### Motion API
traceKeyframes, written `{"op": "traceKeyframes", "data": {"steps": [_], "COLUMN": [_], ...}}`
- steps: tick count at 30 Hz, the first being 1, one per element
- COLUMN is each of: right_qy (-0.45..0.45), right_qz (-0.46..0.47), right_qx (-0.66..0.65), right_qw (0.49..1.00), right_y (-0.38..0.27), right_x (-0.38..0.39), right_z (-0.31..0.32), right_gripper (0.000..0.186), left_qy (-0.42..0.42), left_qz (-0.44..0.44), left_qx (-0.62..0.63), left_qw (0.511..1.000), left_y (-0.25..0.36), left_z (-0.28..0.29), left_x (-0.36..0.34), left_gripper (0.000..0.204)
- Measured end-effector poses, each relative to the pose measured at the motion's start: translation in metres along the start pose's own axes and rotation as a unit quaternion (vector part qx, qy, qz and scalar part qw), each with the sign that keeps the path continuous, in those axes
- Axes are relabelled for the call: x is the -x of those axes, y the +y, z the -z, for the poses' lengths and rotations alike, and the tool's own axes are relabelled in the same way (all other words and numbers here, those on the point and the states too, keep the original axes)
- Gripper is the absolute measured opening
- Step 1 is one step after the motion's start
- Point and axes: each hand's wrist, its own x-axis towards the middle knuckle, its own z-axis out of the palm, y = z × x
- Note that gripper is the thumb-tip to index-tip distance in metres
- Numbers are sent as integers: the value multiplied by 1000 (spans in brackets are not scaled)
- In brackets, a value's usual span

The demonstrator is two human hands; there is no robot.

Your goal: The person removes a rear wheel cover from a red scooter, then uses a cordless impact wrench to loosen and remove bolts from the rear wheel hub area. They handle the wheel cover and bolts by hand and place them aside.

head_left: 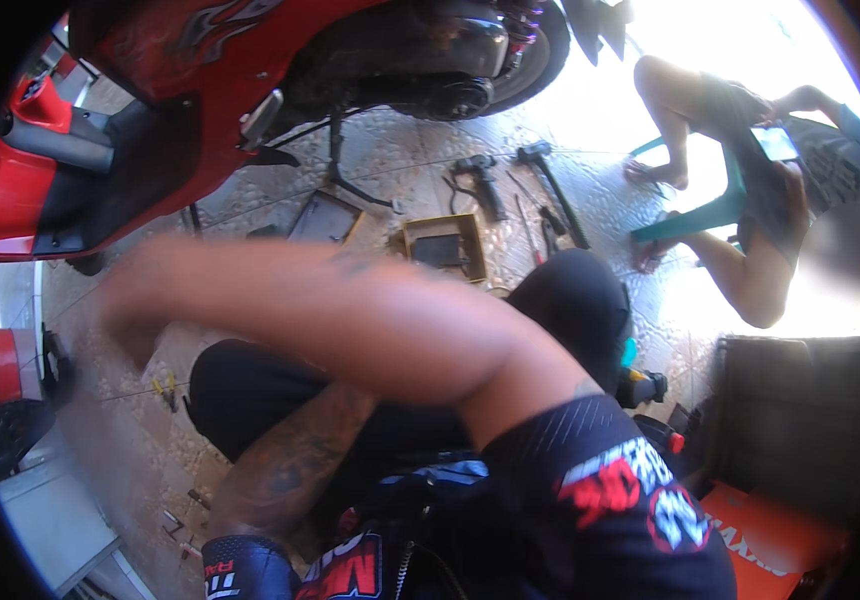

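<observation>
My right arm crosses in front of me to the left. At its end my right hand [135,305] is smeared by motion near the red scooter [215,90], and I cannot make out its fingers or anything in them. My tattooed left forearm reaches forward over my lap and passes under the right arm, which hides my left hand. Beyond my arms lies an open cardboard box [480,262] with a dark flat object [437,250] inside. Next to it is a dark shallow tray [324,218]. Yellow-handled pliers [165,391] lie on the floor left of my knee.
A power drill [486,185], a hammer-like tool [555,190] and a red-handled screwdriver [528,228] lie on the tiled floor. The scooter's stand [337,165] reaches down nearby. At right, a person sits on a green stool [695,215] holding a phone [774,144]. An orange box [765,535] stands lower right.
</observation>
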Motion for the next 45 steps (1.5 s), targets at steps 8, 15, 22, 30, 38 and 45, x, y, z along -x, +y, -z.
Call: {"op": "traceKeyframes", "data": {"steps": [8, 15, 22, 30, 38, 45], "right_qy": [132, 576, 655, 661, 647, 628], "right_qz": [-487, -348, -208, -177, -174, -179], "right_qx": [-485, -660, -668, -673, -691, -706], "right_qw": [714, 334, 287, 281, 272, 274], "right_y": [264, 356, 367, 364, 372, 374], "right_x": [159, 146, 129, 131, 140, 146], "right_z": [-97, -149, -146, -153, -164, -168], "right_gripper": [16, 24, 30, 38, 39, 40], "left_qy": [-20, -18, -59, -119, -132, -105], "left_qz": [-78, -259, -137, -99, -80, -73], "left_qx": [96, 101, -85, -100, -90, -46], "left_qw": [992, 960, 985, 983, 984, 991], "left_y": [-28, -40, -33, -34, -26, -36], "left_z": [-26, -39, -16, -16, -13, -22], "left_x": [-27, -45, -48, -56, -59, -62], "left_gripper": [126, 66, 80, 82, 82, 95]}}
